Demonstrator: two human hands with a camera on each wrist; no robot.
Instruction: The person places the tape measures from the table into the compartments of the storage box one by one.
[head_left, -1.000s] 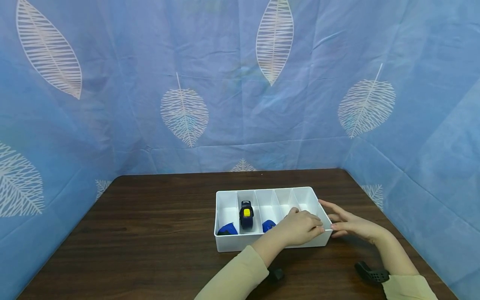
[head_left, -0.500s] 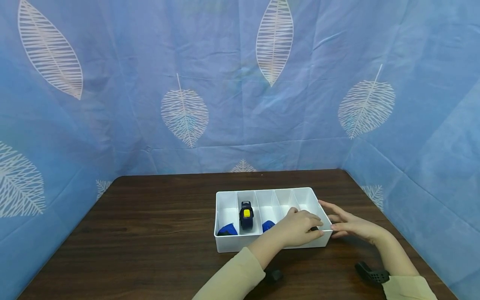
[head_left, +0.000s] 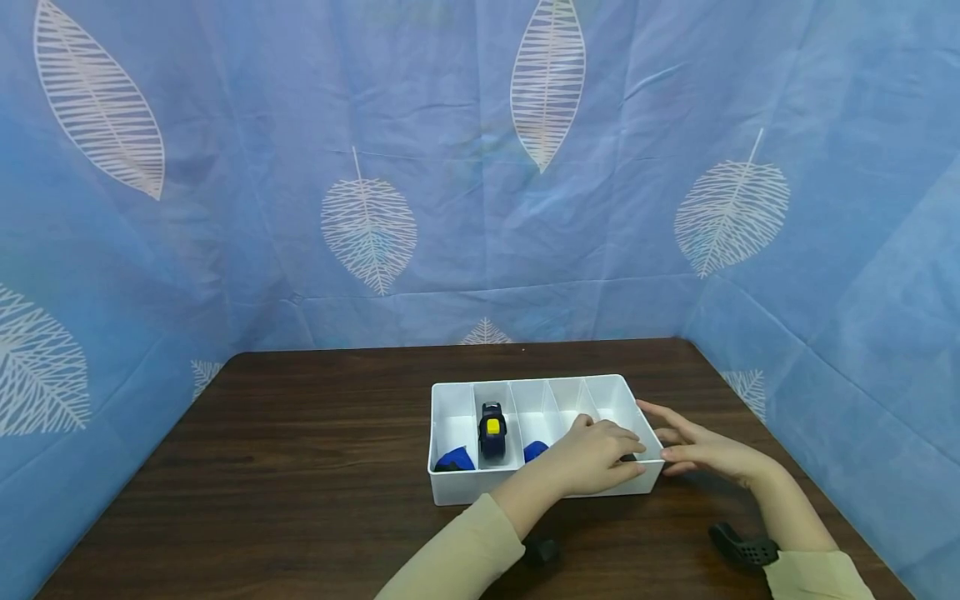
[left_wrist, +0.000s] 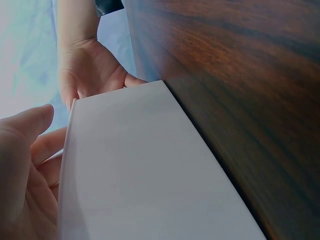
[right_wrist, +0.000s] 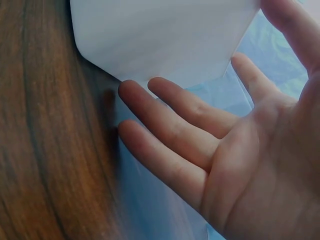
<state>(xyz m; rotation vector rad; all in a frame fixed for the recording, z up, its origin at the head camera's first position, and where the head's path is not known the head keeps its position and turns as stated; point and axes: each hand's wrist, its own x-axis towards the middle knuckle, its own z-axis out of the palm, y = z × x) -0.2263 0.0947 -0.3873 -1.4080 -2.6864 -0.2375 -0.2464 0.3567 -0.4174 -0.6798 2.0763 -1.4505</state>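
A white divided box (head_left: pixel 468 487) sits on the table. My left hand (head_left: pixel 596 458) reaches over its front wall at the right-hand compartments. The thumb stands apart from the other fingers, some of which are hidden behind the wall. A small dark thing (head_left: pixel 628 457) shows between thumb and fingers, mostly hidden. At the box's right end, my right hand (head_left: pixel 708 450) rests spread fingers against the side wall. The leftmost compartment has a blue-and-black thing (head_left: pixel 456 458), and the second holds a dark thing with a yellow button (head_left: pixel 492 432). Another blue thing (head_left: pixel 536 451) lies in the third.
Dark wood table (head_left: pixel 247 467) surrounds the box. Blue leaf-patterned cloth (head_left: pixel 450 225) hangs behind and along both sides. Black wrist straps show on both arms, the right one (head_left: pixel 742 546) beside the sleeve.
My left thumb has parted slightly from the fingers, bringing the small dark thing into sight. The left forearm has shifted a little leftward. The right hand and the box look unmoved.
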